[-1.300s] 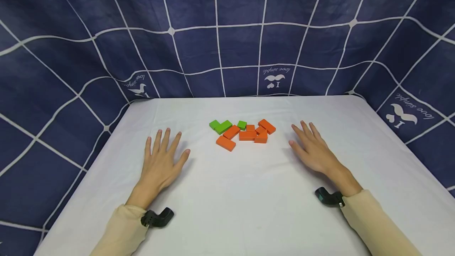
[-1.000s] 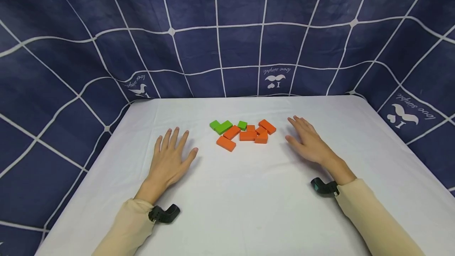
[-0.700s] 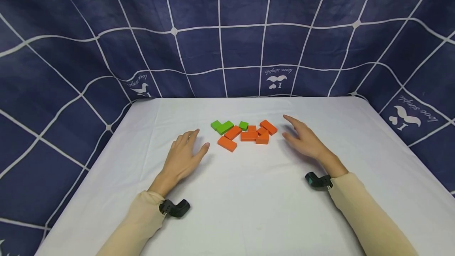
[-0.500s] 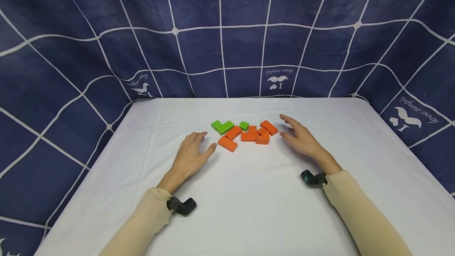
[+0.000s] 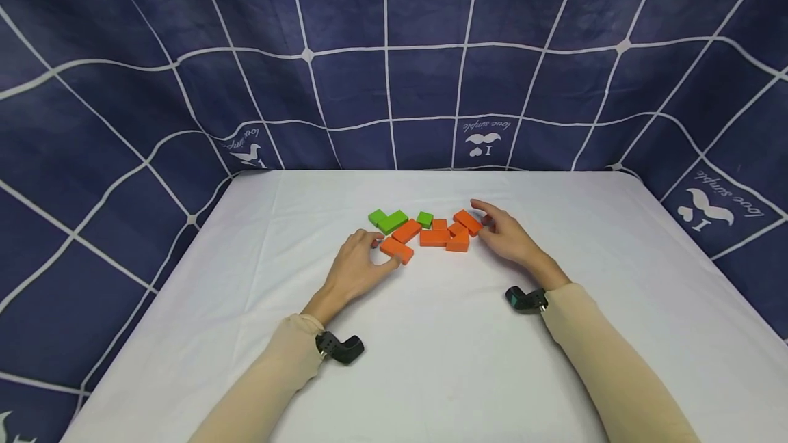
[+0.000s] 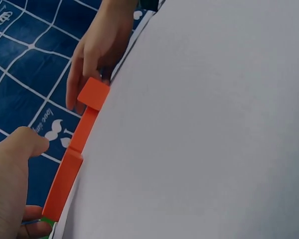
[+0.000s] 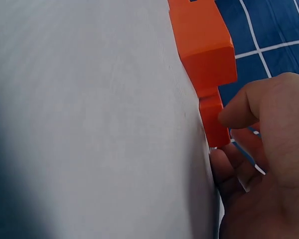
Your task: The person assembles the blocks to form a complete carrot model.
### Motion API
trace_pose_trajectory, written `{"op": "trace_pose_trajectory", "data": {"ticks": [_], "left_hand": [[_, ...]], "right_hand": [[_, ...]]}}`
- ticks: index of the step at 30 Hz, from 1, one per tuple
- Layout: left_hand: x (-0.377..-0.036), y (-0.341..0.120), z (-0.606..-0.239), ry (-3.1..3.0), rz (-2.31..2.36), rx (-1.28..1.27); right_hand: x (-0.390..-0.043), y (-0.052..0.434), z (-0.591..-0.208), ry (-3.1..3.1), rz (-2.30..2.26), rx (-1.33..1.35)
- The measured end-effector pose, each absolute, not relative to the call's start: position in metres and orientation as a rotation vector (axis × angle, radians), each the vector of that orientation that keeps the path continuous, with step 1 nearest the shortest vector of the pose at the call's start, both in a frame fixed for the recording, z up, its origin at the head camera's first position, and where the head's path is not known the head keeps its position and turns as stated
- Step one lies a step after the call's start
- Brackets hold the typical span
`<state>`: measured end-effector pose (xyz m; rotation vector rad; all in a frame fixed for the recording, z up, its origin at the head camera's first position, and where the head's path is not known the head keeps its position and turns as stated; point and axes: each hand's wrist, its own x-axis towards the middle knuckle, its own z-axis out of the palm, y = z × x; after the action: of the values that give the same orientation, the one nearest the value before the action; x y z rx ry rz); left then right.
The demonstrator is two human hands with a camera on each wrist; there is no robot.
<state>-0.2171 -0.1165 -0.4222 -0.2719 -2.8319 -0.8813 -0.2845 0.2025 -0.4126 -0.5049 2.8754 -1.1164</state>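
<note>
Left hand [image 5: 356, 269] and right hand [image 5: 507, 236] have moved in to the orange blocks [image 5: 397, 249] at mid-frame — fingers parted, apparently gripping nothing, none yet lifted off the counter [image 5: 431, 340]

An orange oblong block [image 5: 397, 249] lies flat, front-left of the green cube [image 5: 425, 219]; a second orange oblong block [image 5: 467, 221] slants, right of the cube.

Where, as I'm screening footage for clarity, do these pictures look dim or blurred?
Head view: bright, fairly even, the blocks clear-edged; left wrist view: dimmer, the white cloth greyish and darker toward the right edge; right wrist view: a dark, blurry patch at lower left, plus shadow on the cloth beside the right hand.
</note>
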Motion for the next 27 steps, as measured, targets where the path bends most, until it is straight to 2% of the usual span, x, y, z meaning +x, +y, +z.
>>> {"op": "trace_pose_trajectory", "data": {"ticks": [14, 27], "left_hand": [[-0.2209, -0.1073, -0.4284, -2.805, -0.700, -0.319], [-0.2215, -0.1149, -0.4298, -2.782, -0.748, -0.396]], "right_hand": [[-0.2904, 0.1951, -0.4171, 2.772, -1.109, -0.503], [-0.2906, 0.1975, -0.4231, 2.850, -1.184, -0.490]]}}
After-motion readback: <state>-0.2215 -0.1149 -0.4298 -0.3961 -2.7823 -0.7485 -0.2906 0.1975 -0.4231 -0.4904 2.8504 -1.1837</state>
